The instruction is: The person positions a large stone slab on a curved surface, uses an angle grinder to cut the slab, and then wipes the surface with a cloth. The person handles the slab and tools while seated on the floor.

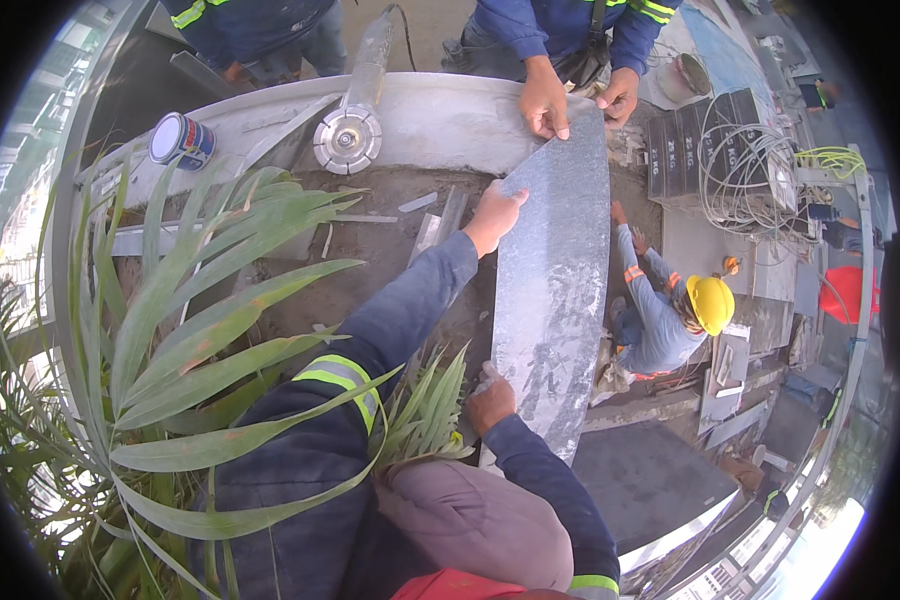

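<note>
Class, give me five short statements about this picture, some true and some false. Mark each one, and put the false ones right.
1. The wearer's left hand holds the left edge of the long grey slab. True.
2. The wearer's right hand is nearer the slab's far end than the left hand is. False: the right hand is at the near part of the slab.
3. A co-worker's hand is at the slab's far end. True.
4. The grinder lies to the right of the slab. False: the grinder lies to its left.
5. The person crouching at the right wears a yellow helmet. True.
</note>
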